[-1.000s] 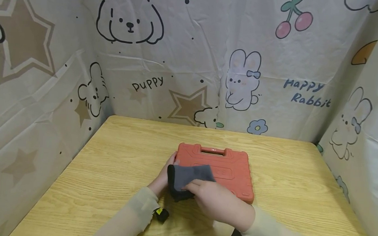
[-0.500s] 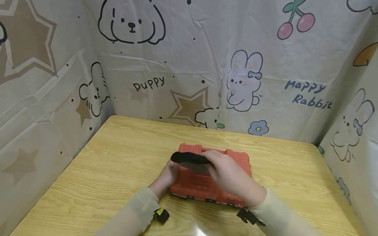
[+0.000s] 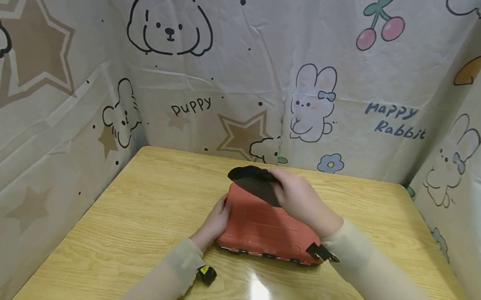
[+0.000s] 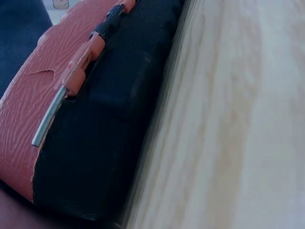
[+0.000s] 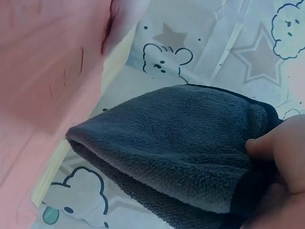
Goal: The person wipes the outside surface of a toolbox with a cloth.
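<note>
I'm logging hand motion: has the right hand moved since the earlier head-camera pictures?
Yes: the right hand has moved up the head view, nearer the far edge of the table.

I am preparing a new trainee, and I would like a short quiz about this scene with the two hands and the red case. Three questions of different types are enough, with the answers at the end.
1. What does the right hand hold?
2. In the left wrist view, which colours show on the case?
(a) white and green
(b) red and black
(c) yellow only
3. True or false: in the head view, the left hand touches the left edge of the case.

Key:
1. A folded dark grey cloth with black edging.
2. (b)
3. True.
</note>
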Tool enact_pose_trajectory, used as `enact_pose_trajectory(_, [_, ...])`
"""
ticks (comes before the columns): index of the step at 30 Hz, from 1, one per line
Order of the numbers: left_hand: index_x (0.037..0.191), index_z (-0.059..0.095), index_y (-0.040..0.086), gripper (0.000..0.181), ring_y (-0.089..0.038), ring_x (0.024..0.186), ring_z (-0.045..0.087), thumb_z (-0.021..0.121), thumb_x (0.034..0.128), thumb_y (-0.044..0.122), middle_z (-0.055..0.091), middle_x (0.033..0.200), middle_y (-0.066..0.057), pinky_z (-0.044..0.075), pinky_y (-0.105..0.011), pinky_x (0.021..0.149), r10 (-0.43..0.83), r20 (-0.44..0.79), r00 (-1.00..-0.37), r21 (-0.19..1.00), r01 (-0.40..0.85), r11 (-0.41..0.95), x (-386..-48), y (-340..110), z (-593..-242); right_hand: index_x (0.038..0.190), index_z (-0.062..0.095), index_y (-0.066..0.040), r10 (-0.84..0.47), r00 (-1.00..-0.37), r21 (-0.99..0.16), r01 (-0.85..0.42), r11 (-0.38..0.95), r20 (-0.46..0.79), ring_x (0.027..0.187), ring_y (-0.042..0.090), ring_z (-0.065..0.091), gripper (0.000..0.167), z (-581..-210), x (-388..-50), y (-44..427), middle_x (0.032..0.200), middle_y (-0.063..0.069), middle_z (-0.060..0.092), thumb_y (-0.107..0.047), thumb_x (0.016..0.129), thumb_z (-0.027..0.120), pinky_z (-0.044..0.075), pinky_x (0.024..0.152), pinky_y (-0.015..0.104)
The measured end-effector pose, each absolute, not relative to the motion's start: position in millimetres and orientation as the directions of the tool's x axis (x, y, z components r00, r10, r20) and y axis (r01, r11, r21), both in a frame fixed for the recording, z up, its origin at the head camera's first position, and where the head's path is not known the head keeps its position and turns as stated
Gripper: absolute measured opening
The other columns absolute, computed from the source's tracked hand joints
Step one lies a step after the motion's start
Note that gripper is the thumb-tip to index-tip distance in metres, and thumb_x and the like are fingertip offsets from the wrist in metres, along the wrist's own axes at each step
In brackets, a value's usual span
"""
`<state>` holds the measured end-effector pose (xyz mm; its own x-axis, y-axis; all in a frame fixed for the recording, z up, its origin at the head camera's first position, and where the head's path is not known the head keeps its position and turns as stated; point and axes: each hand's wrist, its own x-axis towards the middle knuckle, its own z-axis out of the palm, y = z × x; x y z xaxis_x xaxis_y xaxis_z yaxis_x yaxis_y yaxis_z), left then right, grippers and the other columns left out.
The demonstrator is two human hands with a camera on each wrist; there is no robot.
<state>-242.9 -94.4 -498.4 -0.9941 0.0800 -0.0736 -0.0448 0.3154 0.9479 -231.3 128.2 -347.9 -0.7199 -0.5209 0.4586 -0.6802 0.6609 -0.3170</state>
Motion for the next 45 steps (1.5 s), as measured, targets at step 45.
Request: enact_pose_trajectory(45, [0.161,0.02,-0.007,0.055,-0.047,0.155,0.019,0.032,0.1126,0.017,0.022,0.165,-0.033,0.017,-0.06,0.126,0.079,-0.067,-0.995,0.946,-0.039,0.321,-241.9,-96.2,-499.1,0.13,0.067,-0.002,-0.67,-0.741,-0.117,-0.662,0.741,-0.05,0.123,0.032,0.066,0.033,-410.2,-346.5,55.0,0.128,0.017,0.071,0.002,0.105,0.044,0.051,0.108,0.044])
